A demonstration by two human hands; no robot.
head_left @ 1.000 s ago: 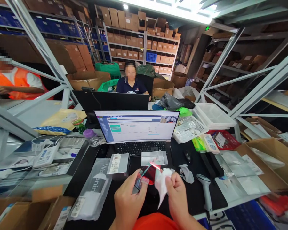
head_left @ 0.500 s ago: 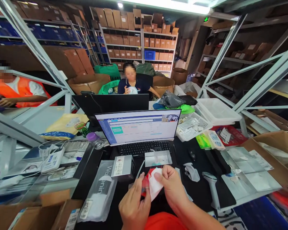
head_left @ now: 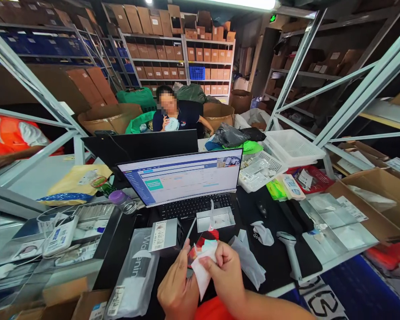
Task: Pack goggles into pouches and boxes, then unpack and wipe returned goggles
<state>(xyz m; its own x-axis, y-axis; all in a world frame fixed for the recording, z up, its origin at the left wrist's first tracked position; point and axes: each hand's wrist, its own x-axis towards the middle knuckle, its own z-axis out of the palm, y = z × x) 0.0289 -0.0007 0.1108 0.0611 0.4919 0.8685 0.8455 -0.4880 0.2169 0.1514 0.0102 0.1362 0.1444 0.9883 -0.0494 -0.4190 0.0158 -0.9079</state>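
Observation:
My left hand point(head_left: 178, 284) is closed round a shiny red thing point(head_left: 197, 244), apparently flat and glossy; its kind I cannot make out. In my right hand point(head_left: 227, 272) a white tissue or cloth point(head_left: 205, 266) is pinched between thumb and fingers, lying against the red thing's near side. Just beyond the hands is an open grey box point(head_left: 216, 221) with a pale strip sticking up from it. A closed grey box point(head_left: 163, 236) with a printed label stands left of it. Further left lies a clear plastic bag point(head_left: 133, 275) with white lettering.
A monitor point(head_left: 183, 178) and keyboard point(head_left: 193, 206) stand ahead. Rightward lie a crumpled plastic bag point(head_left: 250, 262), a mouse point(head_left: 262, 208), a barcode scanner point(head_left: 290, 253) and a white basket point(head_left: 263, 171). A purple-lidded jar point(head_left: 122, 202) stands left. A co-worker point(head_left: 183, 113) sits behind the monitors.
The head view has shifted slightly right. My right hand has drawn the white tissue or cloth down and left over the red thing. More of the crumpled bag beside my right hand shows.

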